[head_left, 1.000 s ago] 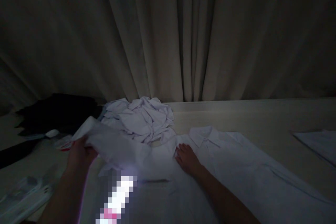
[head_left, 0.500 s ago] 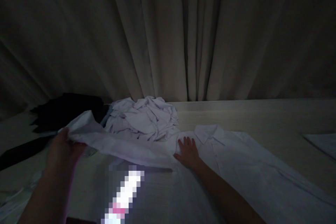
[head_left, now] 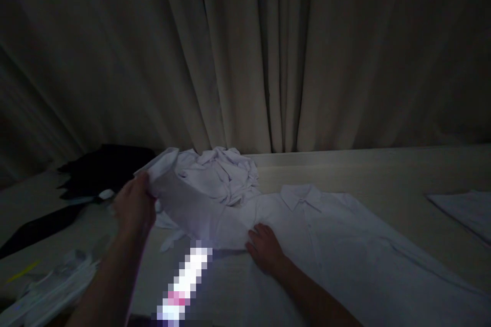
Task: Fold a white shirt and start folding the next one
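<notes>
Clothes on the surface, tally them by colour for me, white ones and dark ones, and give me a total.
White: 3 – flat shirt with its sleeve in the left hand and the right hand on it, crumpled pile, folded piece.
Dark: 1 – dark heap.
Total: 4.

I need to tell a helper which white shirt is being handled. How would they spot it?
Start at the curtain and drop to the table. The shirt lies spread flat, collar up, its sleeve lifted, unlike the crumpled white heap behind it.
</notes>
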Available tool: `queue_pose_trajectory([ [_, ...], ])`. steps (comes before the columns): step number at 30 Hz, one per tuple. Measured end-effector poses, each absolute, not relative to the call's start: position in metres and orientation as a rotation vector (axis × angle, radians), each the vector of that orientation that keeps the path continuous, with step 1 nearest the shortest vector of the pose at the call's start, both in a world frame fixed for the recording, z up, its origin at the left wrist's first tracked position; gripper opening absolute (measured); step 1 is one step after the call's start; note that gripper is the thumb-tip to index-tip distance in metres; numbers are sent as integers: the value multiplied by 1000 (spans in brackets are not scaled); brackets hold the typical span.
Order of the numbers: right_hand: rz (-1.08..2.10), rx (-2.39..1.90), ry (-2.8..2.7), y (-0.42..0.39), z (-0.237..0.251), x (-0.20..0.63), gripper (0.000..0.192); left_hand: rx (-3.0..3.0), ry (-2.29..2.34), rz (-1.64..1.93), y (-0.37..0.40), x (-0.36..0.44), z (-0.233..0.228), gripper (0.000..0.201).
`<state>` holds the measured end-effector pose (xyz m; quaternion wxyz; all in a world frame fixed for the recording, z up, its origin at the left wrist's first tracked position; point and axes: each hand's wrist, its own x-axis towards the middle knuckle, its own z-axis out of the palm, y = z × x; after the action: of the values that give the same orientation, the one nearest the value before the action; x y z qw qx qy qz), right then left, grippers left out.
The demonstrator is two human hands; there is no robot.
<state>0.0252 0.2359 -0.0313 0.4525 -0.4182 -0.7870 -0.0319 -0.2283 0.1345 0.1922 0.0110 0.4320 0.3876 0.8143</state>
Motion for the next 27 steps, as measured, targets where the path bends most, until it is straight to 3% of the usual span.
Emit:
queue_pose_trajectory([
  [3,510,-852,-1650,227,14,28,50,1633,1225,2384,137,-176,186,33],
  [6,847,-678,-1549,212,70,44,68,2166,1245,2086,139,-118,162,29],
  [9,1177,-389,-1402,195,114,66,64,2718,1051,1696,141,-76,131,29],
  [12,1140,-451,-1309,184,133,85,43,2974,1008,1602,135,-60,101,39],
  [16,1001,-567,-1227,179,138,100,34,2812,995,2061,121,-50,51,26],
  [18,1022,-549,-1216,175,143,104,27,2975,906,1775,127,-39,21,22],
  [21,1045,-507,-1218,163,156,110,23,3080,1210,1255,160,-20,-18,41],
  [27,986,-460,-1205,138,175,142,16,2709,1919,1043,227,-20,-41,62],
])
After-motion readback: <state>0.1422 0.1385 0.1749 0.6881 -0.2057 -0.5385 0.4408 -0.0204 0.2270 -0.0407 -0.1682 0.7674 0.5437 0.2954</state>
